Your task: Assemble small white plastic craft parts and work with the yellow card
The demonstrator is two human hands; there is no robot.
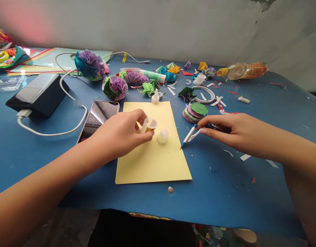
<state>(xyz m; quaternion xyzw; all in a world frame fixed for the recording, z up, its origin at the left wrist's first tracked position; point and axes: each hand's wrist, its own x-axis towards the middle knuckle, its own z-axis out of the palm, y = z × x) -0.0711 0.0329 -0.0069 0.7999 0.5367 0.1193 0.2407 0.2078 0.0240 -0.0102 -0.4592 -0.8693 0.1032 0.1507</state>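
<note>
Yellow paper (152, 168) lies on the blue table in front of me. My left hand (127, 132) is closed round a small white container (149, 125) with a yellow label, held over the paper's left half. Just right of it, a round translucent white piece (163, 136) rests on the paper. My right hand (222, 128) pinches a blue and white pen (189, 136), its tip pointing down at the paper's right edge. A white nozzle cap (155, 97) stands at the paper's top edge. Stacked coloured paper circles (195, 112) sit beyond my right fingertips.
A phone (100, 116) lies beside my left forearm, near a black box (38, 96) with a white cable (57, 133). Behind are paper flowers (115, 87), a glue stick (152, 76), a white ring (204, 94) and a plastic bottle (242, 70). Paper scraps litter the right side.
</note>
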